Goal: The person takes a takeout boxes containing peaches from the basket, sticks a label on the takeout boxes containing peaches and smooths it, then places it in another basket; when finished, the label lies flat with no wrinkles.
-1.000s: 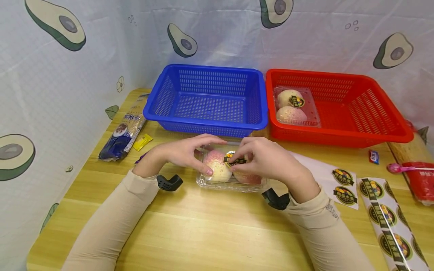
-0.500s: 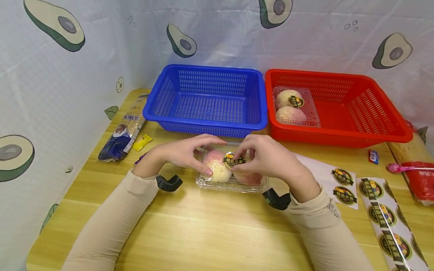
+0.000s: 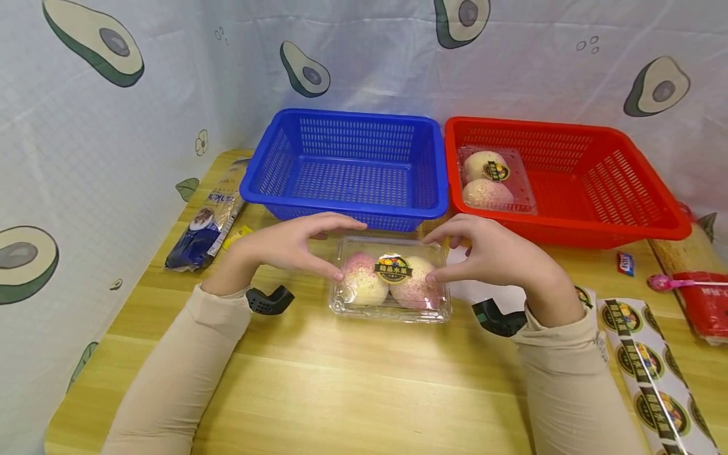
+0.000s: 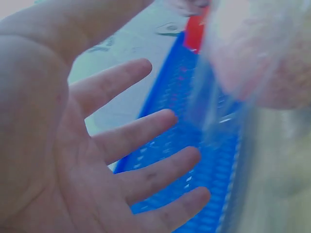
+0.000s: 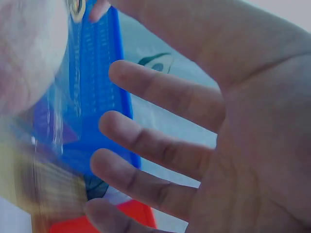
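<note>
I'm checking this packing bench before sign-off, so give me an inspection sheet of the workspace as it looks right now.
Surface: wooden table, lit evenly.
Job's things: clear fruit box with two peaches and a round sticker on its lid, lying in front of the blue basket; a second labelled box lies in the red basket.
Clutter: snack packet, yellow sachet, sticker roll, small candy, red package.
Grippers: left hand and right hand flank the box, thumb tips at its sides, fingers spread.
Cables: nothing seen.
Surroundings: avocado-print curtain.
</note>
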Demonstrator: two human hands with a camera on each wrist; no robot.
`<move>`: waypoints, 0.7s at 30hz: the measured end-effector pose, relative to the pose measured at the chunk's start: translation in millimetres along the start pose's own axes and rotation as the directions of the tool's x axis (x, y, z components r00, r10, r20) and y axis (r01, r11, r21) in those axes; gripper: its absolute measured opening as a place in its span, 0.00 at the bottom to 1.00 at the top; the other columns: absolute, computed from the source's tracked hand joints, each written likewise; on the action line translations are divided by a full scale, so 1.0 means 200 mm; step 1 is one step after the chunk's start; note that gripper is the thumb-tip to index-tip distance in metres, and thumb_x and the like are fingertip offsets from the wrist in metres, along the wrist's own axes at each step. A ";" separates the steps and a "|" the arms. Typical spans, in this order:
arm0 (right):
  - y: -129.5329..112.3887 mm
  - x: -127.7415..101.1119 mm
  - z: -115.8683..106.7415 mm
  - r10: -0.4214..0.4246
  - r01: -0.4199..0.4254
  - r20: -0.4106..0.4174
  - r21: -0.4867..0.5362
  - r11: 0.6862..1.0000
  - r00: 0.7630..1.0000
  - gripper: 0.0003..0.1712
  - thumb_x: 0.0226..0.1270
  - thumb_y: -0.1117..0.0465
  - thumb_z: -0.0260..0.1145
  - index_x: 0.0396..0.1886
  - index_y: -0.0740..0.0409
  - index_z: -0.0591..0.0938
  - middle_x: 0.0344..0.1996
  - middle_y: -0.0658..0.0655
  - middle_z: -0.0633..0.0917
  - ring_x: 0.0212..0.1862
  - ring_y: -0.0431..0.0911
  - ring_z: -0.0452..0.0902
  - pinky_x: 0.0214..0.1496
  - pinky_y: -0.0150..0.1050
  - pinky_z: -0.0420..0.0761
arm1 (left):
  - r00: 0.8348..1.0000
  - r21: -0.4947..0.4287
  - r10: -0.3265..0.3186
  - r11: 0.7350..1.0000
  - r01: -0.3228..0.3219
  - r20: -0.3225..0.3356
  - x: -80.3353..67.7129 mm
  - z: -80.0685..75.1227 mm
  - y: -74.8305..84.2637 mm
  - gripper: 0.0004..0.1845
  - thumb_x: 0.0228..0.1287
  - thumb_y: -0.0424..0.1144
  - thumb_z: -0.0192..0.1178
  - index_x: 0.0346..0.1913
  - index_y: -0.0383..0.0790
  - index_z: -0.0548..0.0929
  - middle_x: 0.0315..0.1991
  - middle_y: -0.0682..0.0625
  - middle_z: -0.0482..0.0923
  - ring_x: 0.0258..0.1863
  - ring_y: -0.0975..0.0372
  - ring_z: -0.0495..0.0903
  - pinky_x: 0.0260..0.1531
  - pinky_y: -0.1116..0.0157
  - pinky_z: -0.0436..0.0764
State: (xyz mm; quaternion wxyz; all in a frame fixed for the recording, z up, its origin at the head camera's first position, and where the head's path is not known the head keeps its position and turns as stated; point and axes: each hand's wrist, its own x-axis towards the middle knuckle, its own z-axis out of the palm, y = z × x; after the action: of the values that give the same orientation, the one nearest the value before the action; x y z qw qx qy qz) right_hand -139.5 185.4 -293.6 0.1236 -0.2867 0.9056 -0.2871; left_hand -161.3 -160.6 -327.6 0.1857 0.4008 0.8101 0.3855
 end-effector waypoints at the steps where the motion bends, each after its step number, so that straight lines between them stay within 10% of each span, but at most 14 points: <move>1: 0.01 0.00 -0.01 -0.003 0.003 0.014 0.008 1.000 1.000 0.31 0.51 0.48 0.83 0.55 0.53 0.86 0.51 0.52 0.84 0.46 0.48 0.75 0.45 0.47 0.79 | 1.000 -0.010 0.006 1.000 -0.006 -0.006 -0.01 -0.02 0.00 0.44 0.60 0.45 0.74 0.76 0.44 0.65 0.74 0.55 0.63 0.72 0.54 0.62 0.70 0.50 0.62; 8: 0.09 0.01 0.01 -0.069 0.065 0.093 0.053 0.996 0.993 0.43 0.48 0.44 0.83 0.64 0.55 0.81 0.60 0.53 0.80 0.59 0.50 0.74 0.58 0.58 0.74 | 0.990 -0.077 0.017 0.997 -0.028 -0.142 -0.14 -0.15 0.01 0.38 0.62 0.37 0.73 0.74 0.40 0.69 0.72 0.47 0.67 0.67 0.50 0.70 0.66 0.50 0.68; 13: 0.14 0.05 0.05 -0.103 0.091 0.120 0.099 0.991 0.987 0.45 0.51 0.46 0.83 0.68 0.54 0.77 0.66 0.56 0.76 0.64 0.51 0.71 0.59 0.59 0.74 | 0.941 -0.153 0.013 0.986 -0.069 -0.338 -0.23 -0.25 -0.02 0.33 0.62 0.28 0.70 0.70 0.37 0.72 0.69 0.45 0.70 0.63 0.48 0.74 0.61 0.55 0.75; 17: 0.17 0.09 0.08 -0.114 0.087 0.164 0.158 0.983 0.980 0.49 0.52 0.49 0.82 0.73 0.55 0.72 0.69 0.56 0.73 0.64 0.53 0.70 0.58 0.58 0.76 | 0.858 -0.240 -0.007 0.961 -0.137 -0.514 -0.29 -0.30 -0.08 0.28 0.63 0.22 0.66 0.66 0.34 0.76 0.65 0.44 0.73 0.60 0.50 0.76 0.53 0.63 0.80; 21: 0.19 0.11 0.11 -0.109 0.055 0.215 0.243 0.968 0.971 0.52 0.52 0.51 0.83 0.76 0.52 0.69 0.71 0.55 0.70 0.62 0.55 0.72 0.57 0.56 0.77 | 0.716 -0.276 -0.073 0.946 -0.171 -0.694 -0.31 -0.31 -0.13 0.21 0.64 0.22 0.64 0.60 0.37 0.82 0.60 0.44 0.75 0.55 0.54 0.77 0.51 0.68 0.79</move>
State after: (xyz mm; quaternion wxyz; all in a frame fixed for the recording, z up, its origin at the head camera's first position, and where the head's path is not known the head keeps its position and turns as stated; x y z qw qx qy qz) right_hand -165.4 189.3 -334.6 0.2470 -0.3384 0.8323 -0.3629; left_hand -174.9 -249.7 -309.6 -0.0804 0.2122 0.7351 0.6388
